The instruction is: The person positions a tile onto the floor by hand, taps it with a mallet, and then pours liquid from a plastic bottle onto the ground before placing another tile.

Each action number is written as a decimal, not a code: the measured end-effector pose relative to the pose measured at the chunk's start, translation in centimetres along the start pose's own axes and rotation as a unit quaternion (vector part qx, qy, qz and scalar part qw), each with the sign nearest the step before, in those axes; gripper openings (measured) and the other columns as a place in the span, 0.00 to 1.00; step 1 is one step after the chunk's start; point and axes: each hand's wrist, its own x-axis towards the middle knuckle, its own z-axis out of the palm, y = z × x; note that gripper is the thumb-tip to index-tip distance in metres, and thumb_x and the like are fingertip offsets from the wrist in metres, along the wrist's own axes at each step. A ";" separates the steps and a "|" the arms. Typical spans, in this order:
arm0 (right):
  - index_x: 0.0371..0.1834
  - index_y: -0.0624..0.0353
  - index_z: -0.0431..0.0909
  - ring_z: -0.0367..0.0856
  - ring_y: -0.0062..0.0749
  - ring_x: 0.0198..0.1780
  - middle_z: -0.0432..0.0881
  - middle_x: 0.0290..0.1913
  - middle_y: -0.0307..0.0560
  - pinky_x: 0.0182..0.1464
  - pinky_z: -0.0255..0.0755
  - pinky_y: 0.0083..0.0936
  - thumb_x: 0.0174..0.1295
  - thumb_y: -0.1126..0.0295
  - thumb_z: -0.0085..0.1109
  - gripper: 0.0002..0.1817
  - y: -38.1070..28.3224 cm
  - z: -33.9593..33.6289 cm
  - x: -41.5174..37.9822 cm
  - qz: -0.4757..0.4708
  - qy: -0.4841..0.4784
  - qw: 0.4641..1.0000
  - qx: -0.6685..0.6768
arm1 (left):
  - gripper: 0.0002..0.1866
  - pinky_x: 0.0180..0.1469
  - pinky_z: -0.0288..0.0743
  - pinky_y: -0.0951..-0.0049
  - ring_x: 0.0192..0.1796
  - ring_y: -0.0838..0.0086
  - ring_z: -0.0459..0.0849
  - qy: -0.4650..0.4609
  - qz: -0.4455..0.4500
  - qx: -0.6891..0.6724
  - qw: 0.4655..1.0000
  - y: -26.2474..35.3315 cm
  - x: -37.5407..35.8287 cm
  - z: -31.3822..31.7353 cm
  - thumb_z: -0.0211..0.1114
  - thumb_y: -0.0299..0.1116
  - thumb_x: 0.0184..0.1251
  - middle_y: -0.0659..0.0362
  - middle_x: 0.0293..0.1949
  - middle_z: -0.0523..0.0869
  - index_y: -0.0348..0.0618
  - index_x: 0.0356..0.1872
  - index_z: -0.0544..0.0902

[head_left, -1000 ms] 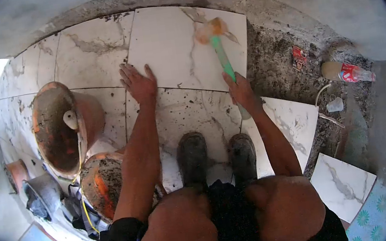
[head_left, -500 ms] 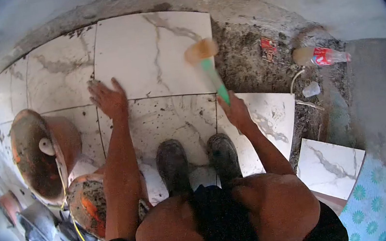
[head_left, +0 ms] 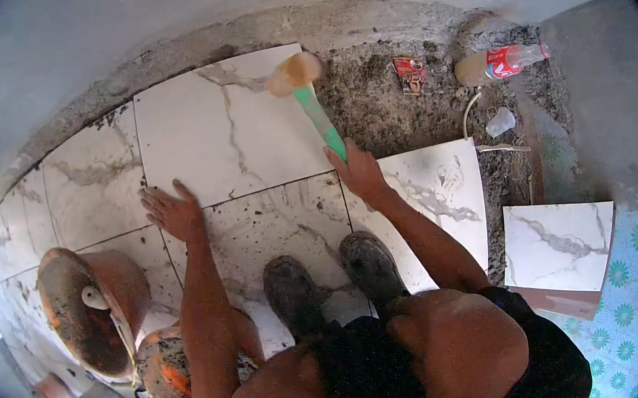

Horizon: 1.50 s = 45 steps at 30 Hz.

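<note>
My right hand is wrapped round the green handle of a mallet. Its tan-orange head, smeared by motion, overlaps the far right corner of a white marble-patterned tile. Fingers spread, my left hand lies flat near that tile's lower left corner, close to the seam. A dirt-specked tile adjoins it on the near side, with my boots over its near part. Right of it, another white tile lies partly under my right forearm.
Rough mortar bed stretches right of the tile. On it lie a bottle, a red packet and a plastic cup. Dirty buckets stand at left. A loose tile lies at right beside a blue flowered sheet.
The view has shifted and turned a little. My right hand still grips the mallet, its head still over the tile's right end; my left hand stays flat near the seam.
</note>
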 end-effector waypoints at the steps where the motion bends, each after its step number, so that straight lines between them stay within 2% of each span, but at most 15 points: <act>1: 0.40 0.68 0.68 0.77 0.59 0.32 0.76 0.29 0.68 0.38 0.70 0.48 0.61 0.45 0.44 0.30 0.5 0.1 1.3 0.028 -0.050 0.998 -0.022 | 0.34 0.66 0.52 0.57 0.68 0.59 0.56 0.001 0.001 -0.002 1.000 -0.1 -0.1 0.3 0.42 0.53 0.67 0.47 0.65 0.59 0.35 0.64 0.58; 3: 0.41 0.70 0.68 0.77 0.59 0.32 0.76 0.30 0.69 0.38 0.71 0.48 0.61 0.44 0.44 0.31 0.5 -0.1 1.8 0.058 -0.099 0.992 -0.044 | 0.34 0.65 0.54 0.56 0.67 0.59 0.58 0.038 0.016 0.000 0.999 -0.4 -0.1 0.9 0.43 0.53 0.66 0.47 0.64 0.61 0.35 0.63 0.59; 5: 0.34 0.64 0.67 0.75 0.61 0.30 0.75 0.24 0.63 0.35 0.67 0.49 0.62 0.46 0.44 0.26 -1.1 -1.0 1.2 0.024 -0.019 0.999 0.012 | 0.34 0.65 0.53 0.56 0.67 0.59 0.57 0.033 0.015 -0.003 0.999 -0.7 0.0 1.0 0.43 0.53 0.66 0.47 0.65 0.60 0.36 0.64 0.58; 8: 0.35 0.64 0.67 0.76 0.61 0.31 0.75 0.25 0.64 0.36 0.68 0.49 0.62 0.46 0.44 0.26 1.3 2.0 2.6 0.063 -0.033 0.997 0.001 | 0.34 0.66 0.51 0.57 0.68 0.59 0.56 0.017 0.008 -0.012 1.000 -0.4 0.0 0.8 0.43 0.53 0.66 0.47 0.65 0.58 0.36 0.64 0.58; 12: 0.38 0.69 0.68 0.78 0.59 0.33 0.75 0.24 0.67 0.35 0.71 0.50 0.62 0.44 0.42 0.31 -1.7 -0.2 2.6 0.037 -0.049 0.998 -0.012 | 0.34 0.67 0.49 0.58 0.69 0.59 0.54 -0.011 0.013 0.010 1.000 -0.6 0.0 0.7 0.41 0.54 0.67 0.48 0.67 0.55 0.36 0.64 0.58; 16: 0.34 0.66 0.68 0.77 0.59 0.27 0.75 0.22 0.65 0.32 0.72 0.47 0.62 0.46 0.42 0.27 -1.5 1.5 2.4 -0.001 0.000 1.000 0.024 | 0.34 0.67 0.49 0.57 0.69 0.59 0.53 -0.025 0.015 0.003 1.000 -0.6 -0.3 0.5 0.40 0.55 0.67 0.49 0.67 0.55 0.36 0.64 0.58; 18: 0.33 0.64 0.67 0.77 0.57 0.24 0.75 0.20 0.63 0.27 0.73 0.44 0.63 0.48 0.43 0.25 -1.7 1.0 2.5 -0.018 -0.035 0.999 -0.008 | 0.34 0.67 0.48 0.58 0.69 0.60 0.52 -0.044 0.014 0.041 0.998 -0.8 0.1 0.8 0.39 0.55 0.68 0.50 0.67 0.54 0.36 0.64 0.58; 20: 0.33 0.63 0.67 0.77 0.56 0.23 0.75 0.19 0.61 0.26 0.73 0.44 0.63 0.48 0.44 0.24 -2.2 1.8 1.4 -0.009 -0.009 1.000 -0.019 | 0.35 0.67 0.49 0.58 0.69 0.61 0.52 -0.038 0.015 0.022 0.999 -0.9 -0.1 0.7 0.39 0.55 0.67 0.50 0.67 0.54 0.35 0.64 0.57; 22: 0.33 0.63 0.67 0.77 0.56 0.22 0.75 0.18 0.60 0.25 0.73 0.44 0.63 0.49 0.44 0.23 -2.2 2.2 1.6 -0.008 0.012 0.999 -0.033 | 0.34 0.64 0.53 0.51 0.68 0.56 0.56 0.013 0.035 -0.035 0.999 -1.3 0.0 1.3 0.43 0.54 0.67 0.47 0.66 0.57 0.36 0.64 0.57; 31: 0.36 0.63 0.68 0.78 0.53 0.24 0.75 0.19 0.61 0.25 0.72 0.43 0.62 0.49 0.46 0.23 -0.2 3.3 3.7 -0.035 0.007 0.999 0.008 | 0.34 0.64 0.54 0.52 0.66 0.56 0.58 0.017 0.019 -0.037 0.999 -0.8 -0.4 0.6 0.45 0.53 0.67 0.46 0.65 0.58 0.36 0.65 0.55; 34: 0.39 0.65 0.69 0.78 0.55 0.27 0.76 0.23 0.63 0.29 0.73 0.44 0.62 0.49 0.47 0.25 -0.2 2.3 3.0 -0.196 0.121 0.971 -0.072 | 0.34 0.63 0.55 0.52 0.66 0.56 0.58 0.024 0.027 -0.033 0.999 -0.8 -0.4 0.5 0.45 0.52 0.67 0.45 0.65 0.58 0.36 0.65 0.55; 36: 0.40 0.67 0.69 0.78 0.57 0.29 0.76 0.25 0.64 0.31 0.73 0.45 0.62 0.48 0.46 0.27 -0.9 2.4 3.0 0.077 -0.071 0.994 0.017 | 0.34 0.65 0.52 0.54 0.67 0.56 0.57 -0.002 0.016 -0.031 0.999 -0.6 -0.3 -0.1 0.42 0.53 0.67 0.46 0.66 0.57 0.35 0.64 0.56; 39: 0.40 0.67 0.68 0.78 0.57 0.29 0.76 0.24 0.64 0.32 0.73 0.46 0.62 0.47 0.43 0.28 -1.0 0.9 3.6 -0.011 -0.051 0.999 0.009 | 0.35 0.67 0.49 0.57 0.68 0.58 0.54 -0.015 0.014 -0.018 1.000 -0.6 -0.4 0.1 0.40 0.54 0.68 0.47 0.66 0.56 0.33 0.64 0.56; 43: 0.39 0.67 0.68 0.78 0.56 0.31 0.76 0.24 0.63 0.34 0.72 0.47 0.63 0.45 0.41 0.29 -2.0 0.7 1.9 0.027 -0.027 0.999 0.012 | 0.35 0.67 0.49 0.56 0.69 0.58 0.53 -0.032 0.007 -0.012 0.999 -0.5 -0.2 0.0 0.40 0.54 0.68 0.47 0.67 0.55 0.34 0.65 0.55; 45: 0.39 0.67 0.68 0.78 0.55 0.32 0.76 0.25 0.63 0.36 0.71 0.48 0.62 0.45 0.41 0.29 -2.0 -0.1 2.7 0.066 -0.128 0.989 0.042 | 0.35 0.67 0.49 0.56 0.69 0.58 0.53 -0.038 0.009 -0.030 0.999 -0.2 -0.5 -0.1 0.40 0.53 0.68 0.47 0.67 0.54 0.34 0.65 0.54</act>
